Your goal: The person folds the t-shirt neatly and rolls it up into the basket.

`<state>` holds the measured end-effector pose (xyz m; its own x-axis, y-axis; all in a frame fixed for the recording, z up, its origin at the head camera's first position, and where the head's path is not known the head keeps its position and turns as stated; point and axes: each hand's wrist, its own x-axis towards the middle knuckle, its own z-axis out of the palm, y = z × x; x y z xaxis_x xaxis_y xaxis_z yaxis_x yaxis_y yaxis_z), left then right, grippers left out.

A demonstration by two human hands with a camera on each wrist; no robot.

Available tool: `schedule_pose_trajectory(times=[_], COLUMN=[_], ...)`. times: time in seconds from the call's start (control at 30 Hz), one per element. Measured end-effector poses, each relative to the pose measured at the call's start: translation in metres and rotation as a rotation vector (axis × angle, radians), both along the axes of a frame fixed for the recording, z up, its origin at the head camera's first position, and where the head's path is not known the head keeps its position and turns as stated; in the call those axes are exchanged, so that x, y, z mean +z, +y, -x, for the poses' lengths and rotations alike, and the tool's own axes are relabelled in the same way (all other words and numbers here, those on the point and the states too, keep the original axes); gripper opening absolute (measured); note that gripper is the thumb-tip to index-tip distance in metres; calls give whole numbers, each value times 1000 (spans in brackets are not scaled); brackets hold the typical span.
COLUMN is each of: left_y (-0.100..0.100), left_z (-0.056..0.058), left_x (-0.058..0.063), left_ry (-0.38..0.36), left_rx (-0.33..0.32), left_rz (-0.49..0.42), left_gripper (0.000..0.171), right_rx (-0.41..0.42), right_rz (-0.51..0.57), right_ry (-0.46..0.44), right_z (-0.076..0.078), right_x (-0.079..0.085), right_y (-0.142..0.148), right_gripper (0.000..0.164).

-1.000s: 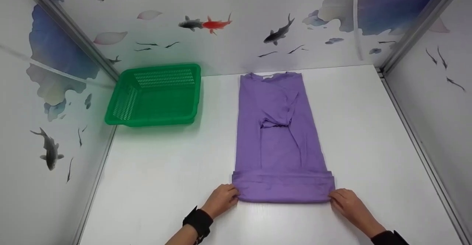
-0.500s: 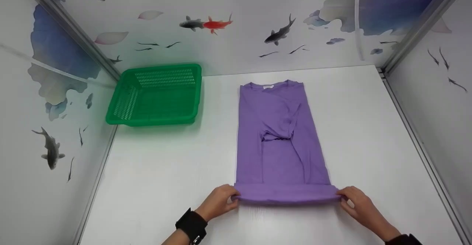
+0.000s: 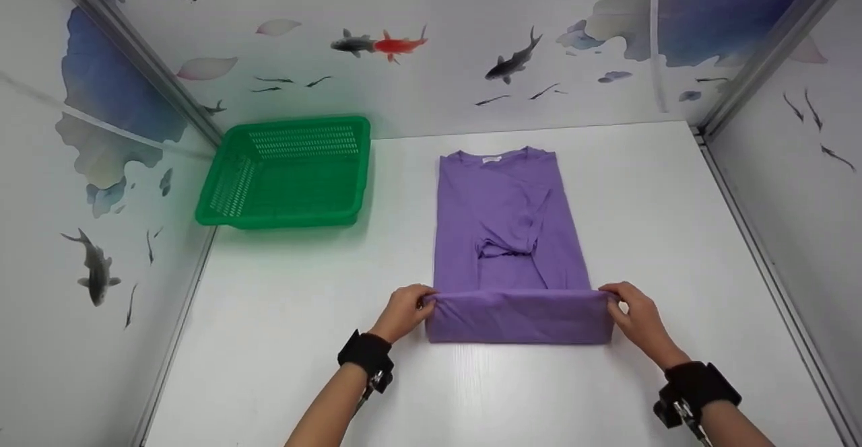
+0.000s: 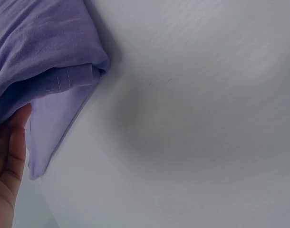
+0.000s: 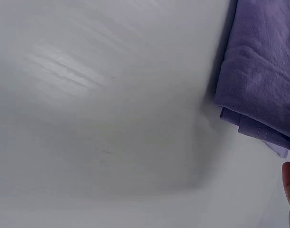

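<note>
Purple shirt [image 3: 495,208] on tabletop [image 3: 289,339], right of green basket [image 3: 286,221], collar end away from person. Left hand [image 3: 403,311], right hand [image 3: 638,319]: fingers closed in pinch, each on one side of folded hem band [image 3: 518,318], band's top edge raised. Good fold probably needs corners level, even tension, sides aligned, sleeves undisturbed, creases smoothed after.

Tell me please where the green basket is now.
In the head view, the green basket sits at the far left corner of the white table, by the back wall, left of the purple shirt and apart from it.
</note>
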<state>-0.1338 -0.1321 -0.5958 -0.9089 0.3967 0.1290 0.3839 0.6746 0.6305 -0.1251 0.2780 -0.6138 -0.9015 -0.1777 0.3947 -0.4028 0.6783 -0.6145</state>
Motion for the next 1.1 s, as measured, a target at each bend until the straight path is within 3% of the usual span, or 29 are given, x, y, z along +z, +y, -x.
schedule_pose_trajectory(times=[0.23,0.53,0.73,0.93,1.1], left_y=[7,18,29,36,38], left_z=[19,28,30,28,28], left_x=[-11,-31,-40,-42,-42], left_ry=[-82,-139,-49,24,55], left_rx=[102,278,371,423,438], left_rz=[-2,-19,53,125,134], left_gripper=[20,17,12,8,7], right_rx=[-66,-138,-160,-158,-170], right_rz=[-1,0,-71,-135,-169], right_ry=[-72,-242,-315,-287,-231], right_z=[16,30,37,39,40], right_x=[-11,-23,-29,-28,-28], right_y=[-4,-15,-19,-21,-21], right_gripper=[17,18,18,14,12])
